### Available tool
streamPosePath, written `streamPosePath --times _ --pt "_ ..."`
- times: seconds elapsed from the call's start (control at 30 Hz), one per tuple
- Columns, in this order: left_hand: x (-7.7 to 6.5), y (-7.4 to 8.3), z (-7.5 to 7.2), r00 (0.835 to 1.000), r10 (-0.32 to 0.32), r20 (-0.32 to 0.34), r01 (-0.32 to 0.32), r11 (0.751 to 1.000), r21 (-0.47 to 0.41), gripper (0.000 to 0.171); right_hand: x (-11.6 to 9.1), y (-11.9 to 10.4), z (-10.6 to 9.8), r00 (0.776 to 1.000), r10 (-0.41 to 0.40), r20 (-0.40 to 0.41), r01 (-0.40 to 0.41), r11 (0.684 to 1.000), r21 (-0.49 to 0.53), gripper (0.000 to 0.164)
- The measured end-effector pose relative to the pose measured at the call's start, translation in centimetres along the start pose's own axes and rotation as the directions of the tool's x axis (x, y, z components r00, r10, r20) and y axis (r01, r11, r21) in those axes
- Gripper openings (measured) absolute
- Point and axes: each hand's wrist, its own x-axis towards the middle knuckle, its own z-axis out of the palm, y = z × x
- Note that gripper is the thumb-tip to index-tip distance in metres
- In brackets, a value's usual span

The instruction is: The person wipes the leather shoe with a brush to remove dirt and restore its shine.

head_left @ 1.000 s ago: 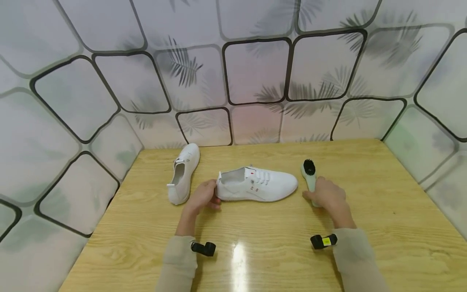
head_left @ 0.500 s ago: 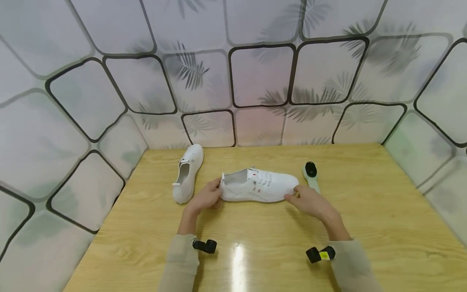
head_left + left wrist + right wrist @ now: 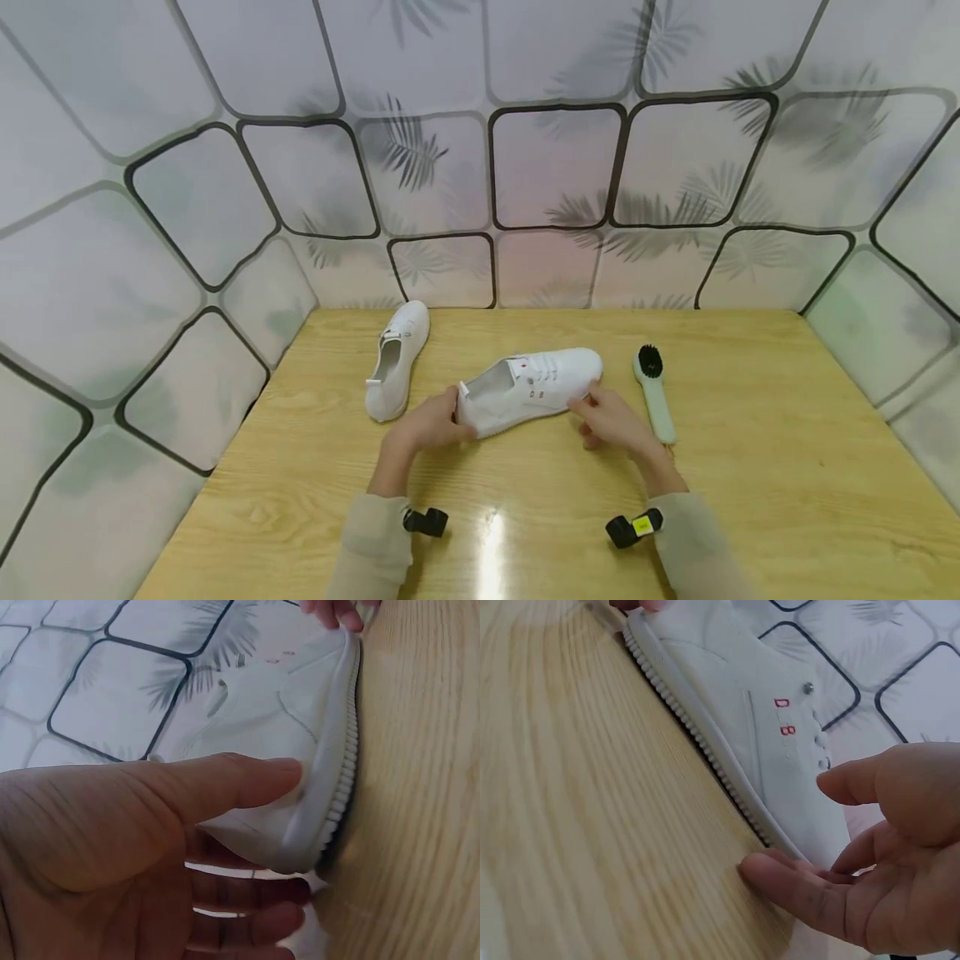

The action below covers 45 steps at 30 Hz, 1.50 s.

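A white lace-up shoe (image 3: 532,387) lies near the middle of the table, toe to the right and slightly away. My left hand (image 3: 433,423) grips its heel; in the left wrist view the thumb (image 3: 255,780) presses the near side while the other fingers curl behind the heel. By the toe, my right hand (image 3: 611,423) has its fingers loosely bent and spread, touching the near side low by the sole. The right wrist view shows red letters on the shoe (image 3: 757,742). A second white shoe (image 3: 397,358) stands apart on the left, toe pointing away.
A pale green brush (image 3: 657,400) with black bristles lies right of my right hand, bristle end farthest away. The wooden table (image 3: 772,433) meets patterned walls (image 3: 555,167) at its back and sides. A strapped camera (image 3: 633,527) sits on my right wrist.
My right hand has left the brush and come left to the shoe's toe. With the left hand on its heel, the shoe has turned, heel nearer me and toe farther. The view has shifted slightly.
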Motion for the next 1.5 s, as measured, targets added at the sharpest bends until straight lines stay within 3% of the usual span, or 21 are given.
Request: streamPosePath --times 0.23,0.43,0.67,1.07,1.3,1.5 --pt "-1.7 0.7 -0.2 0.996 -0.078 0.053 0.073 0.994 0.078 0.034 2.7 -2.0 3.5 0.999 0.039 0.025 -0.041 0.991 0.129 0.06" --pt "-2.0 1.1 -0.6 0.995 -0.101 0.019 0.099 0.992 0.076 0.03 5.0 -3.8 6.4 0.999 0.006 0.045 -0.014 0.984 0.177 0.057" --pt "-2.1 0.9 -0.9 0.989 -0.144 -0.018 0.145 0.985 0.094 0.034 6.4 -5.2 8.8 0.994 -0.036 0.105 0.019 0.987 0.157 0.058" --pt "-3.1 -0.2 -1.9 0.969 -0.238 -0.065 0.242 0.968 0.062 0.031 7.7 -7.6 11.1 0.978 -0.035 0.205 -0.002 0.984 0.178 0.061" --pt "-3.1 -0.6 -2.7 0.962 -0.251 -0.109 0.26 0.963 0.072 0.038 9.2 -8.6 11.3 0.959 -0.017 0.282 -0.039 0.98 0.194 0.064" --pt "-3.3 -1.2 -2.7 0.96 -0.262 -0.093 0.269 0.96 0.073 0.041 9.5 -8.6 12.1 0.958 -0.002 0.288 -0.05 0.984 0.172 0.066"
